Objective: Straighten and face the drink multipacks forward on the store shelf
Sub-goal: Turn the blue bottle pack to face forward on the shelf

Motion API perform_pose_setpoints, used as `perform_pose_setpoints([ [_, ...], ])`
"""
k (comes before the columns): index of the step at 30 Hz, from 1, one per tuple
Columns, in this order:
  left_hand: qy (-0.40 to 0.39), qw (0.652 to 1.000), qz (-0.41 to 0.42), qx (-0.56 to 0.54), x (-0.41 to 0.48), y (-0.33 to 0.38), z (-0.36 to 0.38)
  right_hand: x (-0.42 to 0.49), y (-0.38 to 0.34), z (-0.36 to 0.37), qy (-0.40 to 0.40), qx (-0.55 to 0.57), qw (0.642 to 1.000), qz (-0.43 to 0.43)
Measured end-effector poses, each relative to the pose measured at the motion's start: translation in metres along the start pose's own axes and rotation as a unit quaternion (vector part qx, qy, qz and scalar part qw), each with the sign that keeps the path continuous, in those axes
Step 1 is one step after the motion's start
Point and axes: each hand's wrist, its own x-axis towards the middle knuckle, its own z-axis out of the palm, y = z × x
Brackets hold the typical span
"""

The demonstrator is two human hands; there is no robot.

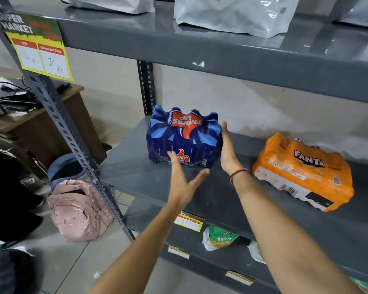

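My left hand [182,177] hovers open before the blue multipack [184,137]; my flat, open right hand [227,148] hides its side.

Blue multipack [184,137] reads "Thums Up", inverted; orange multipack [304,170] "Fanta"; sign [37,46] "Super Market".

Blue Thums Up multipack [184,137] standing with logo inverted, orange Fanta multipack [302,170] lying askew, well apart

Likely a shop: price sign [40,54], grey shelf [221,52], drink multipacks [184,137].
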Motion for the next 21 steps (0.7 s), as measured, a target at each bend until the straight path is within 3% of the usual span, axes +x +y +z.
perform_pose_setpoints([
  [3,-0.062,0.997,-0.013,0.047,0.017,0.003,0.011,-0.002,-0.003,-0.002,0.000,-0.045,0.999,0.007],
  [6,-0.081,0.990,-0.008,0.114,0.039,-0.012,-0.003,-0.013,-0.002,-0.002,0.038,-0.122,0.988,-0.084],
  [8,-0.102,0.990,0.000,0.096,0.053,-0.018,-0.017,-0.025,0.015,-0.001,0.046,-0.164,0.977,-0.131],
  [11,-0.111,0.992,0.006,0.054,0.065,-0.019,-0.033,-0.051,0.038,0.009,0.067,-0.136,0.980,-0.129],
  [14,-0.126,0.983,0.041,0.128,0.072,-0.024,-0.057,-0.080,0.043,0.035,0.093,-0.076,0.985,-0.124],
  [17,-0.156,0.974,0.028,0.164,0.084,-0.036,-0.092,-0.102,0.050,0.059,0.120,-0.103,0.980,-0.119],
  [19,-0.122,0.987,-0.002,0.105,0.089,-0.045,-0.116,-0.113,0.053,0.071,0.073,-0.160,0.978,-0.108],
  [21,0.036,0.997,-0.049,0.056,0.085,-0.049,-0.131,-0.117,0.056,0.078,-0.010,-0.200,0.975,-0.097],
])
